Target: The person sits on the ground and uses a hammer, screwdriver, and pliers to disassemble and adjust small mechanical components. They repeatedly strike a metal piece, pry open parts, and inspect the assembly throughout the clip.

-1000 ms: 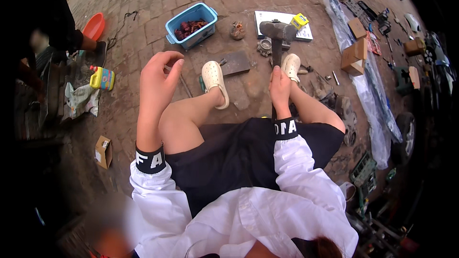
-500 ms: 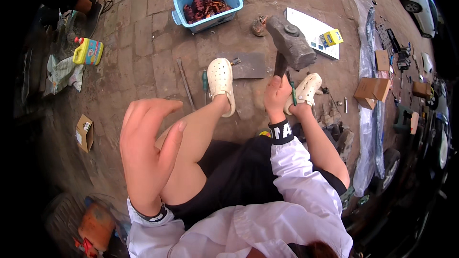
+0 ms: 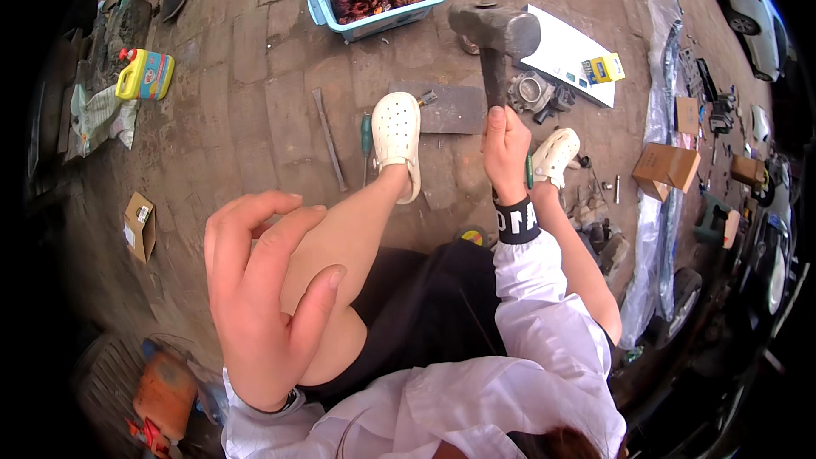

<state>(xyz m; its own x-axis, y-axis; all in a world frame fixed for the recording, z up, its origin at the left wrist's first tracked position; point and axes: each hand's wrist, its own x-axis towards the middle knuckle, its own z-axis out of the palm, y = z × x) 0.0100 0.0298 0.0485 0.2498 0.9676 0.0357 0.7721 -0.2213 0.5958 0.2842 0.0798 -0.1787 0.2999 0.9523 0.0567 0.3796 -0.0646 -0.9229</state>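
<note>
Ahead of the body, over the brick paving (image 3: 280, 68), straight out from the right hand (image 3: 507, 153): a hammer (image 3: 493, 68), held by its handle. Long axis of the handle running away from the person, leaning a little to the left toward the far end; heavy dark head set crosswise there, one end to the left, the other to the right, overlapping the near edge of a white box (image 3: 557, 44) in the view. Far nearer to the right hand than to the left, with the right grip wrapped fully round the handle and the thumb laid along toward the head. Well apart from the hammer, low and to the left, the left hand (image 3: 272, 280), with fingers loosely bent, thumb spread away and nothing held. To the left of the handle, a dark flat plate (image 3: 459, 110) on the paving, next to the left cream clog (image 3: 396, 129); just to the right of the handle, a grey metal part (image 3: 529, 92) with a round opening. Beyond, to the left of the head, a blue tub (image 3: 387, 22). Hard to judge from this single high view: the height of the head above the paving.
</note>
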